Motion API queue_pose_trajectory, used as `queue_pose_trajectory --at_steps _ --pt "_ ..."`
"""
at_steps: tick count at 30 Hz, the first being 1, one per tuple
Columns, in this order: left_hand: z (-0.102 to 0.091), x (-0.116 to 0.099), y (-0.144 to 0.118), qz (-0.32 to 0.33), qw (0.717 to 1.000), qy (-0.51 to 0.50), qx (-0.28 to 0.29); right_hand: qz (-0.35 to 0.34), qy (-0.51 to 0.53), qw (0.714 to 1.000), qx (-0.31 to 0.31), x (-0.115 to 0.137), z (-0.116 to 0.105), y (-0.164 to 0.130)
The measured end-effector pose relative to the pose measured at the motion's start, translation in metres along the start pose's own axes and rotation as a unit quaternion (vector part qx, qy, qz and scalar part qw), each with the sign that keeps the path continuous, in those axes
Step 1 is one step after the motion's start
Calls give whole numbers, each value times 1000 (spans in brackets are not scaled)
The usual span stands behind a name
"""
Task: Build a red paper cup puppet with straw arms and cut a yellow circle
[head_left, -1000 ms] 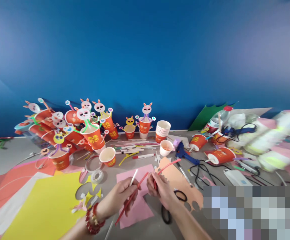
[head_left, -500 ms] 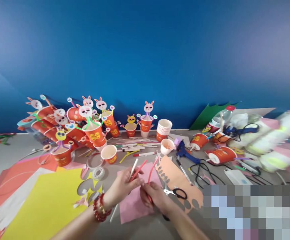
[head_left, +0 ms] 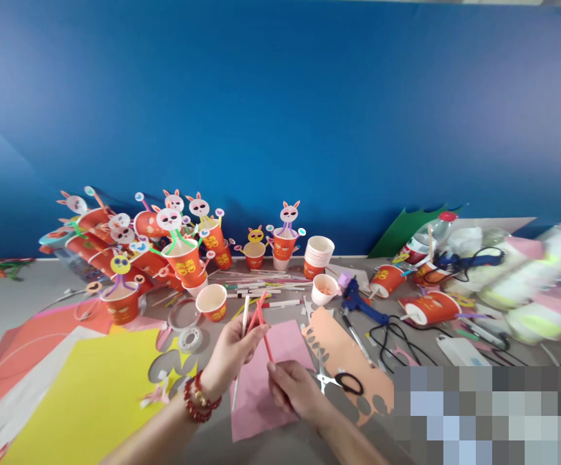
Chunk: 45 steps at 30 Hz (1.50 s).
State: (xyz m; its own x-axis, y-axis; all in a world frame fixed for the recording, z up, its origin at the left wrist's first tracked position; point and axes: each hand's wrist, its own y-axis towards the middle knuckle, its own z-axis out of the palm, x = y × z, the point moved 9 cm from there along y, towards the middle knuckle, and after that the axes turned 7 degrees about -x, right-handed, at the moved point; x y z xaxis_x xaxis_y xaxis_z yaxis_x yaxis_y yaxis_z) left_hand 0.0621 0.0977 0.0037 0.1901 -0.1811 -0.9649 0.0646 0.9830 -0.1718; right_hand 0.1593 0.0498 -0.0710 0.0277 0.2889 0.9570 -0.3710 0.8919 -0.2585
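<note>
While our left hand (head_left: 234, 345) pinches a white stick (head_left: 244, 316) and red pipe cleaner (head_left: 263, 323), our right hand (head_left: 292, 387) fingers grip its lower end; cup (head_left: 212, 302) lettering is unreadable

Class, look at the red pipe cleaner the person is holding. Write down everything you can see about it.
The red pipe cleaner is a thin, fuzzy-looking red stem, folded so two strands run close together. It stands nearly upright, tilted slightly, above a pink paper sheet on the table. The left hand pinches its upper part beside a white stick; the right hand grips its lower end, which the fingers hide. Its top end is blurred.
</note>
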Motion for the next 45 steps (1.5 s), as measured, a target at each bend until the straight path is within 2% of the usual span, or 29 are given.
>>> queue_pose_trajectory --at_steps 5,10,15,18,20,25,30,36,42,45 --pt "-9 -10 1 1 997 -73 -36 -16 -6 1000 -5 3 4 -2" --pt "-15 -11 5 -10 989 -139 -50 -131 -49 990 -35 28 -1 -9" --pt "-18 -14 5 -17 979 -196 -47 -230 -167 956 -72 52 -6 -23" --pt "-14 -12 5 -62 972 -226 -26 -299 -214 926 -88 67 -5 -34" --pt "-10 -8 6 -96 969 -230 -5 -321 -234 913 -88 73 -3 -39" --pt "-5 -2 10 -135 964 -225 30 -326 -269 904 -60 81 -1 -43" --pt "-4 1 12 -144 963 -222 50 -311 -259 914 -39 79 -1 -41" --pt "-5 -7 10 -92 973 -209 32 -279 -222 931 -70 66 -11 -32" --pt "-14 -11 6 -52 980 -195 -4 -241 -221 941 -88 65 -17 -26" --pt "-17 -13 5 -33 984 -173 -17 -253 -214 937 -108 68 -19 -28"
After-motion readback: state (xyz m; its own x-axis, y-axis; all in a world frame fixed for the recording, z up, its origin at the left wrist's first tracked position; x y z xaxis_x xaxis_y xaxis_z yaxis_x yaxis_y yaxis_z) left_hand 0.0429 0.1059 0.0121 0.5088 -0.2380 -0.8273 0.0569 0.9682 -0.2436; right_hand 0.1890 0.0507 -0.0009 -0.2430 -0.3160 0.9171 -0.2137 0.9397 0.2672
